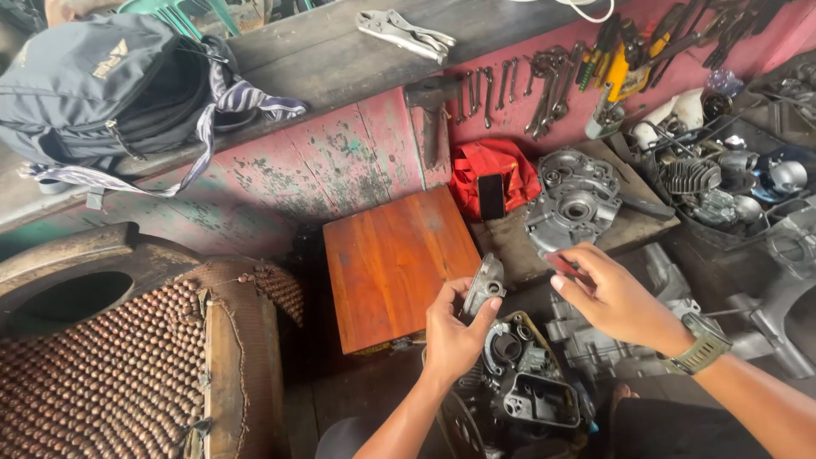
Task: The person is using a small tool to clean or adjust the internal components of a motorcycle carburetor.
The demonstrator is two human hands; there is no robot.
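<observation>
My left hand (455, 336) grips a small grey metal cover (484, 285), holding it upright above a dark engine part (523, 382) that sits below between my arms. My right hand (608, 293), with a green watch on the wrist, pinches a thin red-handled tool (561, 263) close to the right of the cover. The tool's tip is hidden by my fingers.
A reddish wooden stool (391, 263) stands left of my hands. A silver engine case (574, 204) lies on a board behind, beside a red cloth (493, 174). Wrenches (510, 85) and screwdrivers hang on the red wall. Engine parts (722, 187) crowd the right; a beaded seat (127, 357) fills the left.
</observation>
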